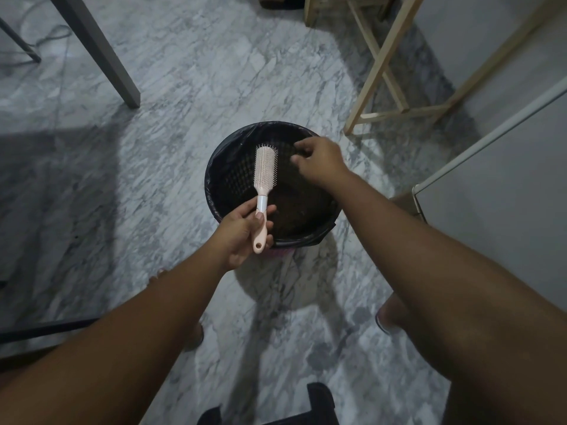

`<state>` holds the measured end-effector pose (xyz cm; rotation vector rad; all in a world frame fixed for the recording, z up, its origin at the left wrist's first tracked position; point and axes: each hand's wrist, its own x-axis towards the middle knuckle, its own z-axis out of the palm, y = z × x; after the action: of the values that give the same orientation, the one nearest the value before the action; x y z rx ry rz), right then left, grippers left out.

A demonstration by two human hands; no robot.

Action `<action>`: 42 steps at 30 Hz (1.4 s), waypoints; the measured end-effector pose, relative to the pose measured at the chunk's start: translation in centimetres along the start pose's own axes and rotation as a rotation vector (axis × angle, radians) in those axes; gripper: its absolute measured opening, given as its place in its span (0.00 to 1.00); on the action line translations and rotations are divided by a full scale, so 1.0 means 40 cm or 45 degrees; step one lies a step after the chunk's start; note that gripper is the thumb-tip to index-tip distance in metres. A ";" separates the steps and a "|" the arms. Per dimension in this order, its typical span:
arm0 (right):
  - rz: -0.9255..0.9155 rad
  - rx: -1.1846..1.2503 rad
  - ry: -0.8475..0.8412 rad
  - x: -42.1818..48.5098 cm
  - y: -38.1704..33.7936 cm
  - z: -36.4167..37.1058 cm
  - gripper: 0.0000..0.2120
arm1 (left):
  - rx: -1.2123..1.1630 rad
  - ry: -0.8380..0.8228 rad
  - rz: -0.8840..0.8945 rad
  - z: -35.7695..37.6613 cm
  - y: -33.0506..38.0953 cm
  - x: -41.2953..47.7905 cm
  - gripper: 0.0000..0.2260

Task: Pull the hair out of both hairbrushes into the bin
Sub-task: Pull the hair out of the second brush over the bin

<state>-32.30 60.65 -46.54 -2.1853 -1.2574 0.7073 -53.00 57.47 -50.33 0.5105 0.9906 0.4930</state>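
- Head view, looking straight down at a bin (211, 182) in the middle of a marble floor (184, 102).
- Black liner (316, 237) folded over the bin's rim, with woven wall showing inside. Brownish mass at the bottom, too dim to identify.
- Pink brush (265, 171) held above the bin's 9 o'clock half, head pointing to 12 o'clock and bristles turned toward 3 o'clock.
- Left hand (245, 233) at the bin's 7 o'clock rim, fingers and thumb wrapped round the brush's handle. Holed handle end sticking out toward 6 o'clock.
- Right hand (319, 161) over the bin's 1 o'clock side, at 3 o'clock from the brush head and clear of it. Fingers curled, thumb and fingertips drawn close together.
- Cannot tell whether anything is pinched between those fingertips, dark against the dark liner.
- Both bare forearms reaching in from 5 and 7 o'clock.
- Grey table leg (98, 50) at 11 o'clock, well apart from the bin.
- Pale wooden frame (383, 62) at 1 o'clock, one foot near the bin's rim.
- White cabinet (491, 194) at 3 o'clock.
- Dark object (319, 400) at the 6 o'clock edge, cut off by the frame.
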 end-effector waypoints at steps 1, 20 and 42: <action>-0.045 -0.019 -0.074 -0.017 -0.010 0.010 0.20 | -0.006 -0.010 -0.004 0.005 -0.001 0.000 0.17; -0.146 -0.132 0.001 -0.047 -0.044 0.066 0.08 | -0.050 -0.099 -0.035 0.026 0.003 0.009 0.19; -0.122 0.021 -0.146 -0.054 -0.062 0.044 0.20 | -0.015 -0.079 -0.016 0.028 0.022 -0.001 0.18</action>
<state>-35.91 60.12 -45.80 -2.0816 -1.3988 0.8110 -52.19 57.93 -49.25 0.5058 0.9304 0.4687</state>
